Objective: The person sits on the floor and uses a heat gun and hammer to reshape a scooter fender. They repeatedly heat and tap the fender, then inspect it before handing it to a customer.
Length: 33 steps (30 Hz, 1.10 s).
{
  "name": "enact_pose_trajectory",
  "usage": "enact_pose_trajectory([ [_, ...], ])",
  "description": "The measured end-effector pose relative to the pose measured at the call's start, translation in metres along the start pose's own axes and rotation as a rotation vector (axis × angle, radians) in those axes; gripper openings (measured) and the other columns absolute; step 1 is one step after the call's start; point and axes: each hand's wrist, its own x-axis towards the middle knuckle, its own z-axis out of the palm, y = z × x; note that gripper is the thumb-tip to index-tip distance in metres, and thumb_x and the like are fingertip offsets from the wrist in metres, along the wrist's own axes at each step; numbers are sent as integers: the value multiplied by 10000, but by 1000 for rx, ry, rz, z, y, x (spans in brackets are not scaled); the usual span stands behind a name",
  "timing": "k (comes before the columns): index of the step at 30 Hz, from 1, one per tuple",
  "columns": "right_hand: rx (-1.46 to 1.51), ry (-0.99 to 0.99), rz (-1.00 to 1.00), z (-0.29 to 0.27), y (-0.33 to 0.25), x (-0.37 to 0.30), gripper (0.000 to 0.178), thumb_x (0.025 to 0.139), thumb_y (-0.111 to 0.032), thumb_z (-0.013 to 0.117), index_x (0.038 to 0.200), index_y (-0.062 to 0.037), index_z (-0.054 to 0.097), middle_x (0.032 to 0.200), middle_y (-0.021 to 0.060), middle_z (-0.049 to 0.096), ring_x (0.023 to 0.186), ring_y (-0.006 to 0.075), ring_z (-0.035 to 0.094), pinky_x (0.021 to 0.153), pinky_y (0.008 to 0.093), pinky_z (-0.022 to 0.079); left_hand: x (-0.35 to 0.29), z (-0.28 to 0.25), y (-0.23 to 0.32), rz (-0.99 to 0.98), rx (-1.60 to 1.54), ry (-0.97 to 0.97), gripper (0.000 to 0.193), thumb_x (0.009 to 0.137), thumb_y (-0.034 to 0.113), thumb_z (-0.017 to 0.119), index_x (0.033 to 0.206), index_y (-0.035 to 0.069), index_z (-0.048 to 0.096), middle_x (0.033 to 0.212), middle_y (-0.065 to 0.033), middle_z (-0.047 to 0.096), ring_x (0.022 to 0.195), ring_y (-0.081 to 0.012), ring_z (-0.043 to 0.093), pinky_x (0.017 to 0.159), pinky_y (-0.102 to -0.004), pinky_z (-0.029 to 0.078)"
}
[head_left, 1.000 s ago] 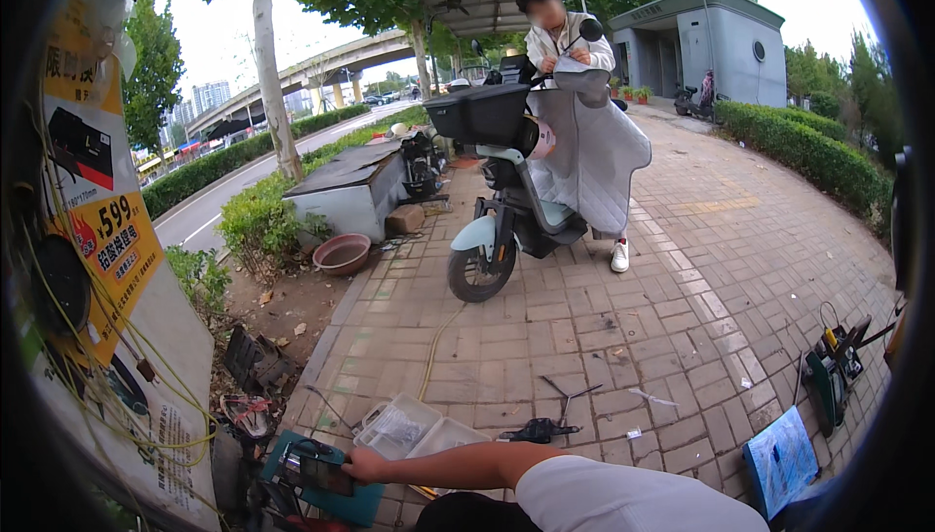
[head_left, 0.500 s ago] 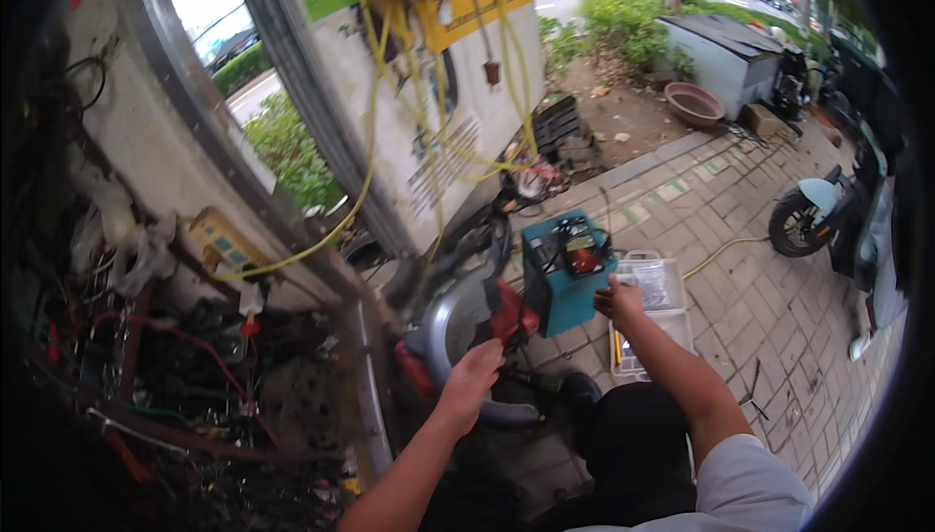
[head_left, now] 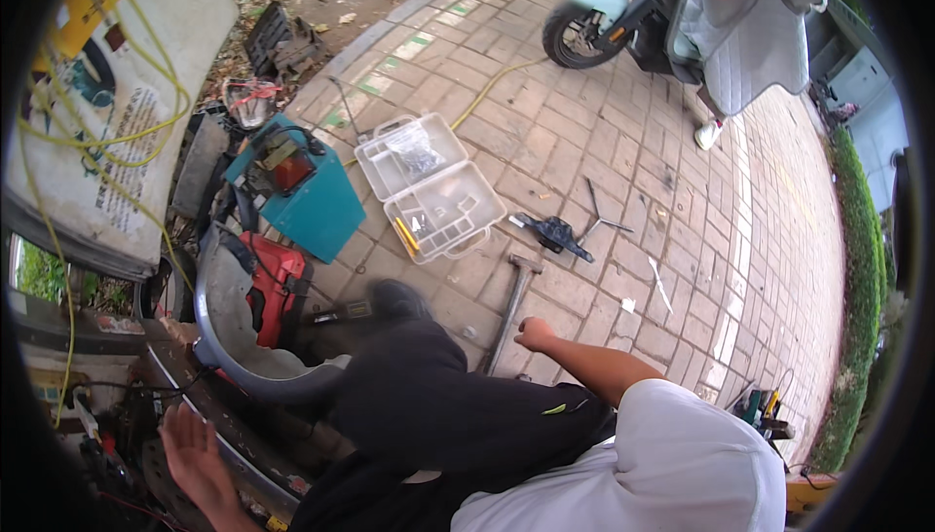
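My left hand (head_left: 195,459) is open at the lower left, fingers stretched and spread, beside the dark metal edge of a cluttered bench. Nothing shows in it. My right hand (head_left: 534,333) is closed, just right of the handle of a long hammer (head_left: 505,318) lying on the paving and apart from it. What its curled fingers hold, if anything, is hidden. Beyond the hammer a clear plastic organizer box (head_left: 472,191) lies open, with a small bag and yellow pieces inside. A grey curved scooter shell (head_left: 219,284) with a red part (head_left: 278,289) stands left of my leg.
A teal box (head_left: 317,211) with a device on top stands beside the organizer. A black bundle (head_left: 553,233) and a three-armed wrench (head_left: 593,221) lie on the paving. A parked scooter (head_left: 648,26) is at the far right. Yellow hose (head_left: 175,84) hangs at the left.
My view has swung right and down. My left hand has left the scooter shell, opened and moved to the bench edge. My right hand has moved from beside the organizer to near the hammer.
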Motion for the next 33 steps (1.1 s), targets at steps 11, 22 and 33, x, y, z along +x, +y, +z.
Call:
enact_pose_trajectory([
  [11, 403, -7, 454, 9, -34, 57, 531, 763, -448, 681, 1044, 4, 675, 1119, 223, 654, 1054, 375, 630, 899, 448, 506, -79, -57, 4, 131, 302, 380, 486, 991, 326, 473, 1352, 1, 466, 1334, -220, 513, 1253, -381, 453, 1104, -500, 331],
  [22, 231, 204, 366, -75, 2, 59, 407, 744, -330, 665, 988, -4, 682, 1038, 226, 673, 987, 370, 653, 842, 450, 530, -54, -55, 5, 81, 260, 506, 461, 980, 340, 514, 1257, -28, 532, 1252, -193, 559, 1160, -333, 514, 1060, -492, 374],
  [33, -42, 490, 71, -183, 60, -26, 362, 757, -300, 642, 900, 23, 562, 796, 236, 654, 786, 432, 637, 731, 496, 515, -48, -41, 3, 83, 351, 414, 418, 985, 333, 519, 1200, -21, 573, 1163, -164, 623, 1097, -302, 561, 1012, -447, 422],
])
